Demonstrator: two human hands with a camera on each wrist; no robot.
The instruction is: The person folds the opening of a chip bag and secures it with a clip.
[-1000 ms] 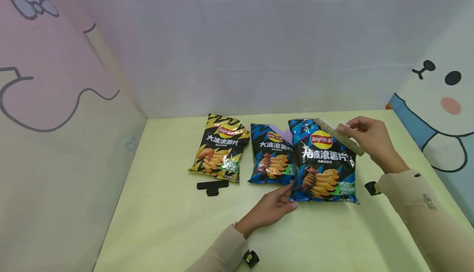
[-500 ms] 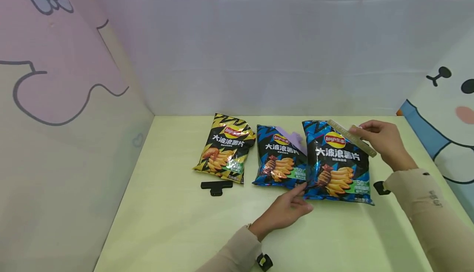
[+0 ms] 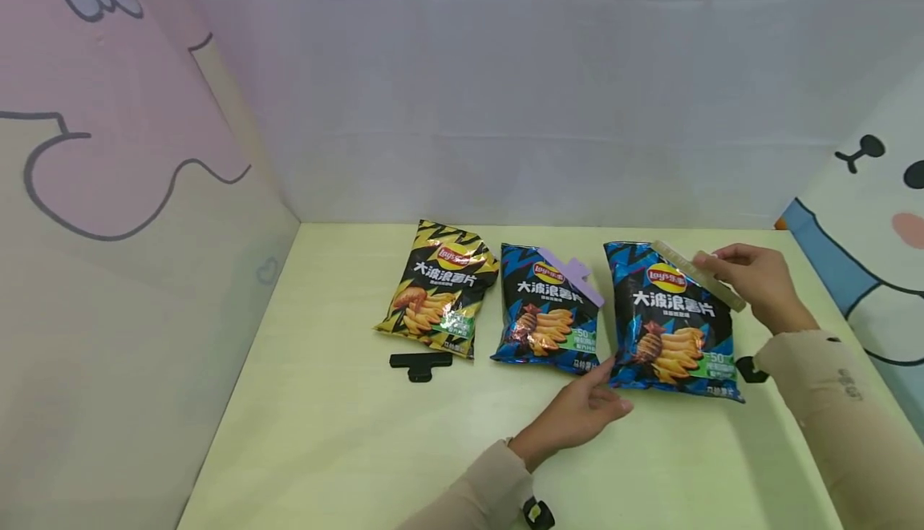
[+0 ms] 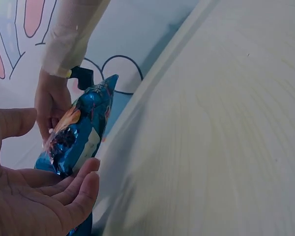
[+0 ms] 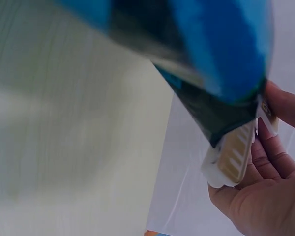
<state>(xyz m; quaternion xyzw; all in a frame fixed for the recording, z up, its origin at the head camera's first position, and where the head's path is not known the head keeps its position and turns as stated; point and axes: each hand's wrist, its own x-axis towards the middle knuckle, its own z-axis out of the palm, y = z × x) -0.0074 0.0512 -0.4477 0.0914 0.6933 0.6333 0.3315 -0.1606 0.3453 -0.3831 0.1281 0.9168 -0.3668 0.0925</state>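
Note:
My right hand (image 3: 761, 285) pinches the handle of a beige bag clip (image 3: 691, 271) that sits slantwise over the top right corner of a blue-and-black chip bag (image 3: 667, 341). Seen from the right wrist, the thumb and fingers press the clip (image 5: 236, 152) from both sides, and the bag's corner lies in it. Below the bag's lower left corner, my left hand (image 3: 573, 414) reaches in with its fingertips at the edge. The left wrist view has that hand (image 4: 39, 204) with palm turned up and fingers extended against the bag (image 4: 91, 115).
Left of the held bag lies a second blue chip bag (image 3: 552, 317) with a purple clip (image 3: 573, 275) across its corner. Further left is a yellow-and-black chip bag (image 3: 440, 289), with a black clip (image 3: 421, 365) below it. Walls enclose the table (image 3: 325, 434) at back and sides.
Both hands and the clipped bag have moved right. The bag overlapped the middle bag earlier; now a gap separates them and the purple clip shows fully.

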